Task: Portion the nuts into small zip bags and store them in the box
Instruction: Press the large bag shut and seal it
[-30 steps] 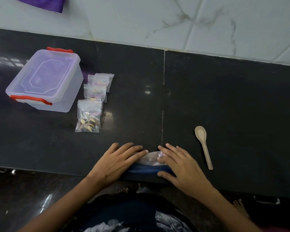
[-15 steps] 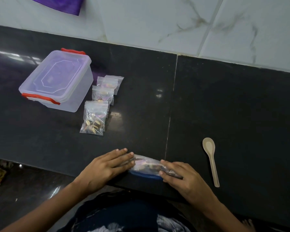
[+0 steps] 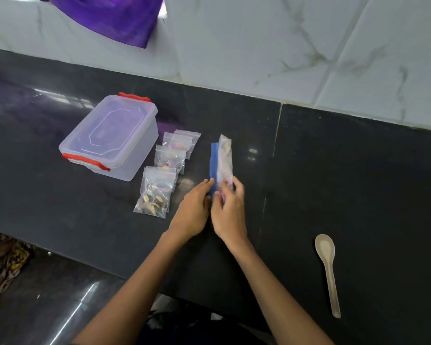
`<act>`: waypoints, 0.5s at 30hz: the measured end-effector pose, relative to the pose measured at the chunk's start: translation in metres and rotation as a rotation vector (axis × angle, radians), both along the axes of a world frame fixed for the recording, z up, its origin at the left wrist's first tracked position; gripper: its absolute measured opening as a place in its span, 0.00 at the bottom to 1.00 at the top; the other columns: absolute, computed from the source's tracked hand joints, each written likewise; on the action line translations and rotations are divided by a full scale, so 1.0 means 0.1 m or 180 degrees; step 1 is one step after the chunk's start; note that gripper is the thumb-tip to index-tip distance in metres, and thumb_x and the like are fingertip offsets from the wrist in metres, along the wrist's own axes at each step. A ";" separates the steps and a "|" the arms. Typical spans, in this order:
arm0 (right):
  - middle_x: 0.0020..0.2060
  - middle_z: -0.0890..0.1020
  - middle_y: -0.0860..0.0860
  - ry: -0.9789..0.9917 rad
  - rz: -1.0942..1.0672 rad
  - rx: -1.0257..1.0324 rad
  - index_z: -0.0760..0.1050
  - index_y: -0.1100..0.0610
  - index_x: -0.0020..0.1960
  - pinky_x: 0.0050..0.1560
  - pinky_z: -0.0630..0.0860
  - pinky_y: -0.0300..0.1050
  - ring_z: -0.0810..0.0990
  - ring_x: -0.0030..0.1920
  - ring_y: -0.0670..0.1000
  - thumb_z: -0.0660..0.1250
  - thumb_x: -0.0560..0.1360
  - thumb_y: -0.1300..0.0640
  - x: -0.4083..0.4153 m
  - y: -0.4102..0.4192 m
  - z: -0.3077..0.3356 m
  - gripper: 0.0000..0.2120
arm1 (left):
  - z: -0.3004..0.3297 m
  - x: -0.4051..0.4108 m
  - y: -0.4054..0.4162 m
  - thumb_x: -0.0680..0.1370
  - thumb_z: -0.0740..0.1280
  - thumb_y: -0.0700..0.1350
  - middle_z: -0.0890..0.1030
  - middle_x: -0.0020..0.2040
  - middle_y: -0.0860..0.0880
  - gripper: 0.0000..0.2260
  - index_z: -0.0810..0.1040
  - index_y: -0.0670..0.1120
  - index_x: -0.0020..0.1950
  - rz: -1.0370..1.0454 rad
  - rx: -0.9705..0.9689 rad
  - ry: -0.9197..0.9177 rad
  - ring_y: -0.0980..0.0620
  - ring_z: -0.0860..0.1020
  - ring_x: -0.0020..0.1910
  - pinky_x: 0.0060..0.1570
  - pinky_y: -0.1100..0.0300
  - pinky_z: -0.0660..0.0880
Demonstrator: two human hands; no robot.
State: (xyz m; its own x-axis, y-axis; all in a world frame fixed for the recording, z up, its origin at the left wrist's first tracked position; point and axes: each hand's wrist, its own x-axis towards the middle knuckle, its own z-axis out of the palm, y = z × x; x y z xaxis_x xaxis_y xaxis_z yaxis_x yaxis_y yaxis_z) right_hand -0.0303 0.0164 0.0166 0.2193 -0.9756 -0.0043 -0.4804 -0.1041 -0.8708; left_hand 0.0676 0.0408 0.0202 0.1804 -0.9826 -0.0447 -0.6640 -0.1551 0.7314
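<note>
Both hands grip the near end of the rolled nut bag (image 3: 224,161), left hand (image 3: 194,212) beside right hand (image 3: 229,212), bag reaching away over the worktop (image 3: 334,175).

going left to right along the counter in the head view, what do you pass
lidded plastic box → small zip bags of nuts → left hand → rolled big bag held upright in both hands → right hand → spoon

Counter tally
Four small zip bags (image 3: 156,190) (overlapping), one rolled bag (image 3: 224,160), one box (image 3: 110,135), one spoon (image 3: 327,270).
</note>
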 end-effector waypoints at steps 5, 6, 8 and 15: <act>0.77 0.41 0.50 0.0405 0.1152 0.0919 0.49 0.55 0.78 0.72 0.48 0.39 0.46 0.77 0.48 0.46 0.83 0.54 0.15 -0.24 0.13 0.24 | 0.11 0.17 -0.13 0.80 0.58 0.36 0.81 0.54 0.45 0.13 0.76 0.41 0.62 0.0068 -0.0142 0.0056 0.51 0.79 0.51 0.49 0.66 0.71; 0.77 0.41 0.50 0.0433 0.1231 0.1000 0.48 0.55 0.78 0.72 0.47 0.40 0.45 0.77 0.48 0.46 0.84 0.54 0.14 -0.27 0.15 0.24 | 0.10 0.20 -0.14 0.81 0.58 0.36 0.81 0.53 0.44 0.12 0.77 0.41 0.61 0.0066 -0.0116 0.0064 0.50 0.78 0.49 0.46 0.68 0.70; 0.77 0.41 0.50 0.0383 0.1319 0.1159 0.47 0.54 0.78 0.73 0.47 0.40 0.45 0.76 0.47 0.47 0.84 0.57 0.12 -0.31 0.16 0.24 | 0.07 0.23 -0.14 0.81 0.58 0.37 0.80 0.51 0.43 0.11 0.77 0.41 0.60 0.0027 -0.0078 0.0144 0.51 0.77 0.46 0.42 0.72 0.68; 0.64 0.77 0.52 0.0266 0.0629 0.0516 0.75 0.55 0.65 0.57 0.69 0.30 0.76 0.63 0.49 0.63 0.75 0.71 0.12 -0.42 0.10 0.22 | 0.06 0.30 -0.10 0.81 0.58 0.36 0.77 0.63 0.42 0.15 0.74 0.39 0.67 0.0064 0.0014 0.0473 0.52 0.75 0.58 0.54 0.74 0.65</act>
State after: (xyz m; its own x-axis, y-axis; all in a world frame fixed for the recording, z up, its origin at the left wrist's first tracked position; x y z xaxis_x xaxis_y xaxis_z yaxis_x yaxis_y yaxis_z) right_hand -0.0186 -0.0254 0.0263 0.3978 -0.8990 -0.1832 -0.5357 -0.0655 -0.8419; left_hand 0.0971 0.0309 0.0266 0.1911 -0.9786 -0.0768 -0.5453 -0.1709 0.8207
